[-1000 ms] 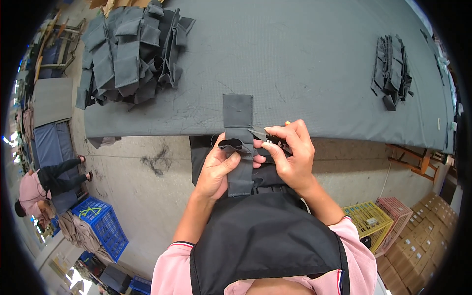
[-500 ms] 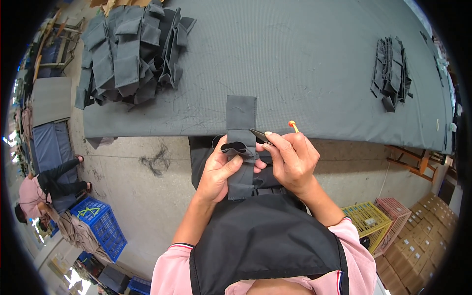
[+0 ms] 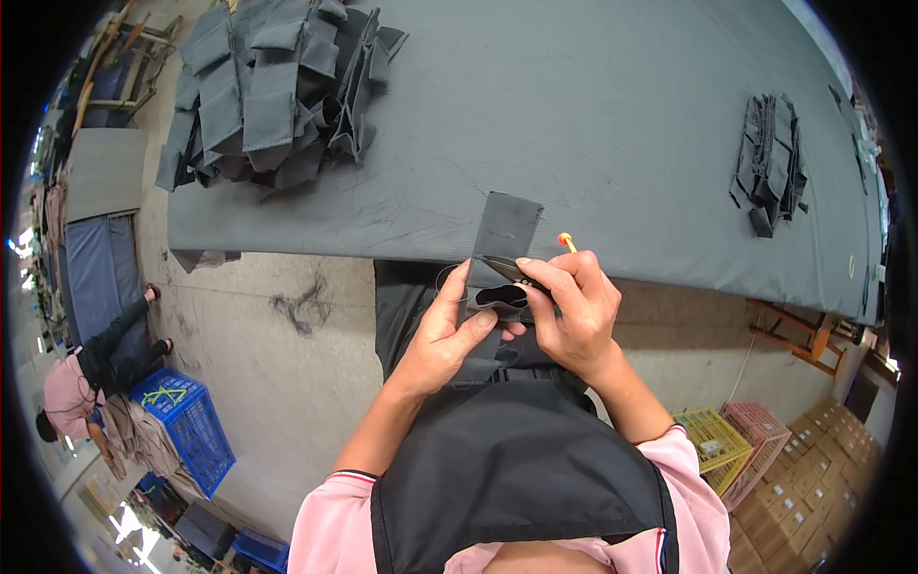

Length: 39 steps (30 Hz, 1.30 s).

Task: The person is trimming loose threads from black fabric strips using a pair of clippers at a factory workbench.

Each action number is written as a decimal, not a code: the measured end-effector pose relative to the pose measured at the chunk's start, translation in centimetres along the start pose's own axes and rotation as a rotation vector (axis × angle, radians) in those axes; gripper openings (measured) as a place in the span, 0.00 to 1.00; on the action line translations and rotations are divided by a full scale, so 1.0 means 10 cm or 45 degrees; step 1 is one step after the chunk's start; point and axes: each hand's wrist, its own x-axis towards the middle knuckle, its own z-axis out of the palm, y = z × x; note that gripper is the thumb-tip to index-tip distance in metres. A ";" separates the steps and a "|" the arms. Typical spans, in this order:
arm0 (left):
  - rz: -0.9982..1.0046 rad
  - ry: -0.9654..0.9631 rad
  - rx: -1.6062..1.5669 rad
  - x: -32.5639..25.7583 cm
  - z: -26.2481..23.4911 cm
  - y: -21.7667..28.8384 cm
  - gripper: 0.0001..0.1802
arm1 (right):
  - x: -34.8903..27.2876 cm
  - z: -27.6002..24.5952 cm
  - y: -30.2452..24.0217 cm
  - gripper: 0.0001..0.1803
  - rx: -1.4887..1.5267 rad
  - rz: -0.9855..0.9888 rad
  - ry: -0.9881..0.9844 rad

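Note:
In front of my apron, a dark grey fabric strip with a pocket-like fold (image 3: 510, 226) is pinched in my left hand (image 3: 442, 342), thumb on its near side. The fold gapes open, and a thin loose thread loops beside my left fingers. My right hand (image 3: 579, 311) is closed around small black thread snips (image 3: 516, 272), whose blades lie against the strip just above the fold. A thin yellow stick with an orange end (image 3: 566, 240) pokes up behind my right fingers; its lower part is hidden.
On the grey-covered table (image 3: 574, 124) lie a big heap of similar strips (image 3: 273, 91) at left and a smaller bundle (image 3: 770, 163) at right. Crates, blue (image 3: 186, 426) and yellow (image 3: 710, 448), stand on the floor. A person (image 3: 76, 392) is at far left.
The strip has shifted right and tilted, its top leaning right. My left hand has moved right with it. The snips' blades now lie across the strip instead of at its right edge.

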 end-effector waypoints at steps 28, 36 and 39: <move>-0.007 0.339 -0.367 0.25 -0.26 0.09 0.19 | -0.11 -0.05 -0.01 0.14 0.427 0.333 -0.173; 0.015 0.517 -0.466 0.36 -0.38 0.14 0.13 | -0.33 -0.09 -0.19 0.13 0.289 0.294 -0.433; 0.027 0.522 -0.490 0.36 -0.35 0.15 0.13 | -0.35 -0.05 -0.18 0.14 0.264 0.200 -0.430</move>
